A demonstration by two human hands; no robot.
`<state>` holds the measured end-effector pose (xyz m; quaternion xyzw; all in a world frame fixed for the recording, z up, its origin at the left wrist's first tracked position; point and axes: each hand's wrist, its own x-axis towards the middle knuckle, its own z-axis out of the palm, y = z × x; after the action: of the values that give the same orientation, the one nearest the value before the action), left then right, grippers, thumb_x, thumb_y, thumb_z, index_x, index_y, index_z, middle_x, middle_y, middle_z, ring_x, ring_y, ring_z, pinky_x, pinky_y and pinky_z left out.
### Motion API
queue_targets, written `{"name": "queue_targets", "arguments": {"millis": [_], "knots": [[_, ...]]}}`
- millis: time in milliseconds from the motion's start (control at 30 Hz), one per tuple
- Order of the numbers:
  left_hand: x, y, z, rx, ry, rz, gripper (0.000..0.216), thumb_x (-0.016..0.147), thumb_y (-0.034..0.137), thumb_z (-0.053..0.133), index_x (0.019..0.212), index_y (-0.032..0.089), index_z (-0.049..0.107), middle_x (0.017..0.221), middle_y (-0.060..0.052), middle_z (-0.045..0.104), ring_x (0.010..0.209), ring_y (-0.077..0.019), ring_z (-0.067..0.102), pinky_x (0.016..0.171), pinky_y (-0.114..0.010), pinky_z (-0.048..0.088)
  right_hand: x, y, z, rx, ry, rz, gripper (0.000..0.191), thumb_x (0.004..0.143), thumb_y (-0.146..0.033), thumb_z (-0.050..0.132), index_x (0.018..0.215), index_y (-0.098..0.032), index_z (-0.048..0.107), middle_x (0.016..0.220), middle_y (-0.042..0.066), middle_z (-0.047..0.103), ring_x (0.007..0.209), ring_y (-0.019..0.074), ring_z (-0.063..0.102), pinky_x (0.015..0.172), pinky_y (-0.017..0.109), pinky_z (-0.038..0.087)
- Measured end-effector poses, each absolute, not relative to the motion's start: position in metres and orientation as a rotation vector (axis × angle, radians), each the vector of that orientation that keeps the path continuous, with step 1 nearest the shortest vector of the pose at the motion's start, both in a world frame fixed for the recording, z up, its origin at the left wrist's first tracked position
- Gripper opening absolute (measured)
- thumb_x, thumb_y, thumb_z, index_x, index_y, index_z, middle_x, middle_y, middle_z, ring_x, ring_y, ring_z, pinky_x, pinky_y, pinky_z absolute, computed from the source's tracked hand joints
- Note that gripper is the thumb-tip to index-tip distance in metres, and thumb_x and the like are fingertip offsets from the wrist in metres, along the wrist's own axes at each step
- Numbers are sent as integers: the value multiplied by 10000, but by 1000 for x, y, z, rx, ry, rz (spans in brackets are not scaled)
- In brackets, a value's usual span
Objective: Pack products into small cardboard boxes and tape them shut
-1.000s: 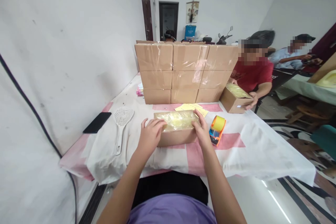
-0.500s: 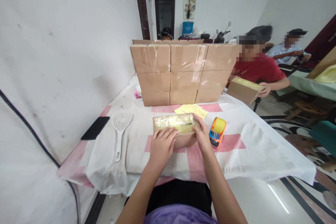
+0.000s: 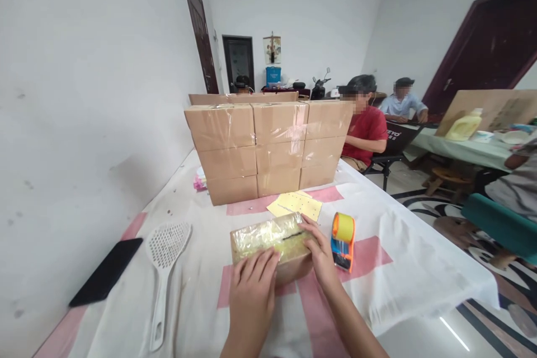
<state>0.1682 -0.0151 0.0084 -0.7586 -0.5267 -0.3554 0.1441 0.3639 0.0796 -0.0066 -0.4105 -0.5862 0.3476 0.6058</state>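
Observation:
A small cardboard box (image 3: 268, 240) with a taped, glossy yellowish top lies on the white and pink tablecloth (image 3: 369, 251) in front of me. My left hand (image 3: 251, 291) lies flat on the box's near top edge, fingers stretched out together. My right hand (image 3: 321, 251) presses against the box's right end, fingers curved over the corner. An orange and yellow tape dispenser (image 3: 343, 240) stands just right of my right hand. Yellow paper sheets (image 3: 296, 204) lie behind the box.
A wall of stacked sealed cartons (image 3: 268, 145) stands at the table's far end. A white slotted scoop (image 3: 163, 268) and a black phone (image 3: 104, 271) lie at the left. A person in a red shirt (image 3: 364, 128) sits at the far right; another sits behind.
The view has tilted up and turned right. My left hand slid from the box's left end onto its near top edge. The person in red no longer shows a box.

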Motion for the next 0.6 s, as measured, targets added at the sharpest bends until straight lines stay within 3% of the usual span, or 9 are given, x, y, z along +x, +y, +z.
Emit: {"name": "queue_targets", "arguments": {"millis": [300,433,600], "knots": [[147,5,23,-2220,-1303,-1016,414,968,163,490,1319,303,659,1356,7,692,1152,-201,660,1020,-375,391,349,68,-26,-955,-1294,557,275,970,-364,539,1131,-267,740,1471,103,591,1398,329,518,1173,586,396],[149,2,23,-2211,-1371,-988,357,988,200,477,1273,292,673,1396,-11,666,1199,-229,632,1048,-404,356,350,64,-26,-947,-1308,563,295,991,-373,533,1210,-277,706,1487,93,576,1413,315,505,1188,570,383],[155,-6,15,-2190,-1518,-979,359,1009,284,505,1353,276,604,1432,-70,636,1312,-270,568,1137,-478,267,351,56,-28,-900,-1340,568,381,1006,-376,516,1360,-278,615,1525,87,536,1453,290,457,1234,568,315]]}}
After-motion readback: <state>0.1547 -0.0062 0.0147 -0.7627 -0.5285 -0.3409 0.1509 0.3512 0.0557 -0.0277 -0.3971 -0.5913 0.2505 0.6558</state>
